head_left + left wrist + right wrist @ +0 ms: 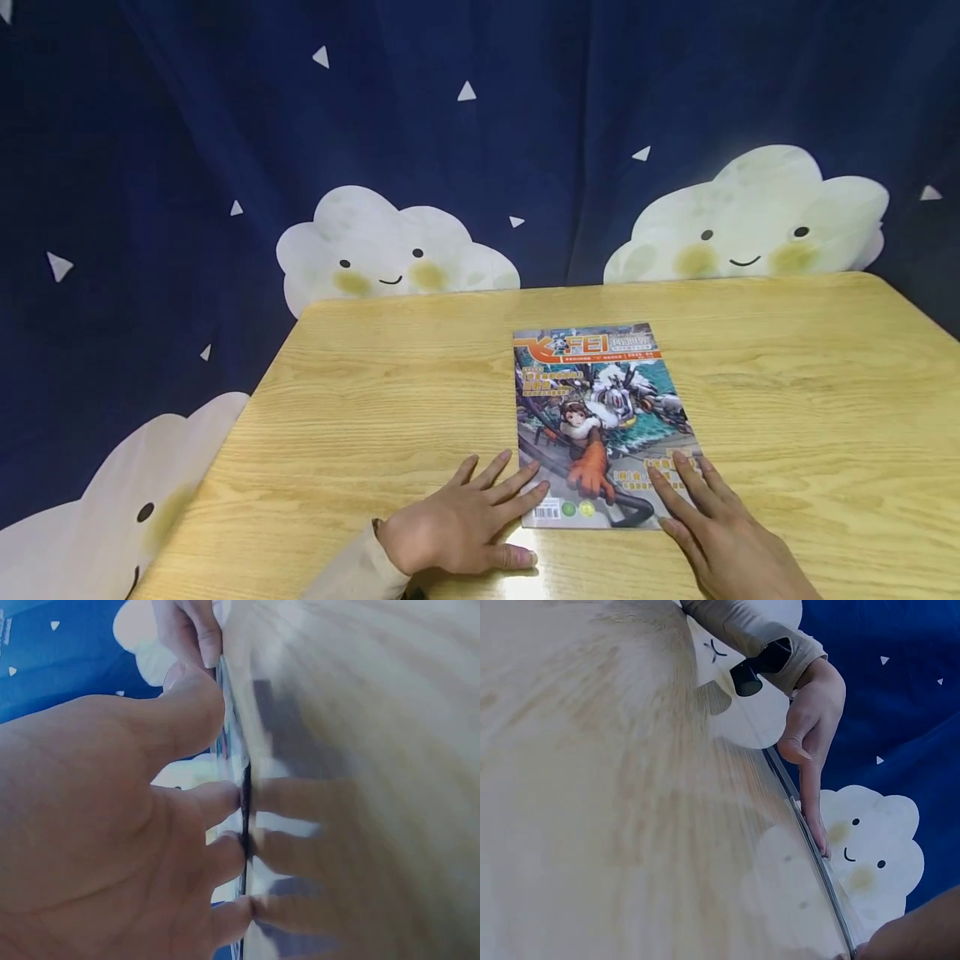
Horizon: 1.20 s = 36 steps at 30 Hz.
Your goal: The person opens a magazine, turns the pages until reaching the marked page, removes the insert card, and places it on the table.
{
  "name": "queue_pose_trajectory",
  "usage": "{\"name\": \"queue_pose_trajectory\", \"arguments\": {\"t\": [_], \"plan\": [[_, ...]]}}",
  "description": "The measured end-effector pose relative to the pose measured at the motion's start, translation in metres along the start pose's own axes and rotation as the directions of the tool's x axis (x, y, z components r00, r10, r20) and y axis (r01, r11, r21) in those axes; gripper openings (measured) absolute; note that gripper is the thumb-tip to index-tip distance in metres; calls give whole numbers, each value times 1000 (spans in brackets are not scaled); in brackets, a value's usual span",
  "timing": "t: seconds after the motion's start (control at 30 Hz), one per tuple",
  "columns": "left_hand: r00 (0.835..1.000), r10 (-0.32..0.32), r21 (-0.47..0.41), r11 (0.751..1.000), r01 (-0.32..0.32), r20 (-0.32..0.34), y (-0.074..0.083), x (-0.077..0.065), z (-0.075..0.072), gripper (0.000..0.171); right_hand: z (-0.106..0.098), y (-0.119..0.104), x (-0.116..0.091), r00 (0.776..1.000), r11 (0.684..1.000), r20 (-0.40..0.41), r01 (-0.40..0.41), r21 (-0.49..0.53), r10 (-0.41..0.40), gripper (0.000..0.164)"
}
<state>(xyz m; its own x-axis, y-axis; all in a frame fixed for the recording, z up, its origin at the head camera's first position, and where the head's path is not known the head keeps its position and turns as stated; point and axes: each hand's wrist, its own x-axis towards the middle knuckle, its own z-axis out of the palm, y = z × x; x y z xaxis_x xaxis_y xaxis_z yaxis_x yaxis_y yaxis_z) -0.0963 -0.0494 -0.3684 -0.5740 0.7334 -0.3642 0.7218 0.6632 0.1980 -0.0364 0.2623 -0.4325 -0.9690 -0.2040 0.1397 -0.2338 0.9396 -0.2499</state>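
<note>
A magazine [600, 417] with a colourful illustrated cover lies flat and closed on the wooden table [390, 383]. At its lower left edge is my left hand [465, 512], fingers spread and straight, with the fingertips at the magazine's side and the thumb on the table side. My right hand [727, 525] lies at the lower right corner, its extended fingers reaching over the cover. In the left wrist view, the left hand [112, 825] hovers palm-down with fingertips touching down near the magazine's edge. Only a small part of the right hand [922, 934] shows in the right wrist view.
A dark blue curtain [540, 125] with white triangles and smiling clouds hangs behind the table's far edge. The wooden tabletop extends on both sides of the magazine. A dark device [761, 667] sits at the left wrist, by the beige sleeve [739, 630].
</note>
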Motion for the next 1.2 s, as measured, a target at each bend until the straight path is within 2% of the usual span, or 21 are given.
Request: {"name": "queue_pose_trajectory", "arguments": {"t": [0.17, 0.27, 0.37, 0.47, 0.53, 0.6, 0.7, 0.73, 0.87, 0.97, 1.07, 1.2], "plan": [[1000, 16, 46, 999, -15, -22, -2, 2, 2, 75, 4, 2, 1, 999, 999, -38, 21, 24, -20, 47], [999, 27, 68, 997, -24, -34, -3, 3, 2, 76, 3, 2, 2, 1000, 999, -22, 13, 36, -12, 47], [998, 46, 26, 999, -45, -33, -5, 6, -1, 76, -3, 1, 5, 999, 998, 50, -13, 55, 10, 51], [996, 47, -32, 998, -49, -73, -10, 15, -8, 71, -17, 4, 12, 993, 999, 117, -23, 47, 17, 56], [991, 33, -49, 998, -40, -127, -15, 25, -16, 68, -27, 8, 22, 993, 1000, 115, -2, 30, -2, 60], [982, 13, -65, 998, -25, -188, -21, 36, -24, 65, -38, 14, 37, 997, 999, 75, 31, 18, -32, 60], [971, -12, -111, 994, -16, -240, -33, 54, -37, 64, -50, 23, 65, 997, 997, 46, 67, 40, -69, 60], [968, -17, -135, 991, -18, -249, -37, 62, -41, 63, -52, 27, 76, 996, 996, 63, 65, 58, -68, 61], [963, -64, -222, 975, 4, -263, -56, 96, -54, 60, -56, 42, 115, 990, 992, 124, 60, 109, -74, 66], [952, -130, -269, 962, 53, -277, -66, 121, -59, 66, -53, 52, 139, 984, 987, 134, 96, 129, -113, 67], [944, -183, -259, 960, 111, -274, -69, 140, -59, 77, -48, 59, 159, 974, 976, 140, 159, 152, -180, 65], [939, -237, -228, 957, 181, -249, -69, 155, -60, 87, -44, 66, 179, 957, 967, 175, 205, 153, -231, 65]]}}
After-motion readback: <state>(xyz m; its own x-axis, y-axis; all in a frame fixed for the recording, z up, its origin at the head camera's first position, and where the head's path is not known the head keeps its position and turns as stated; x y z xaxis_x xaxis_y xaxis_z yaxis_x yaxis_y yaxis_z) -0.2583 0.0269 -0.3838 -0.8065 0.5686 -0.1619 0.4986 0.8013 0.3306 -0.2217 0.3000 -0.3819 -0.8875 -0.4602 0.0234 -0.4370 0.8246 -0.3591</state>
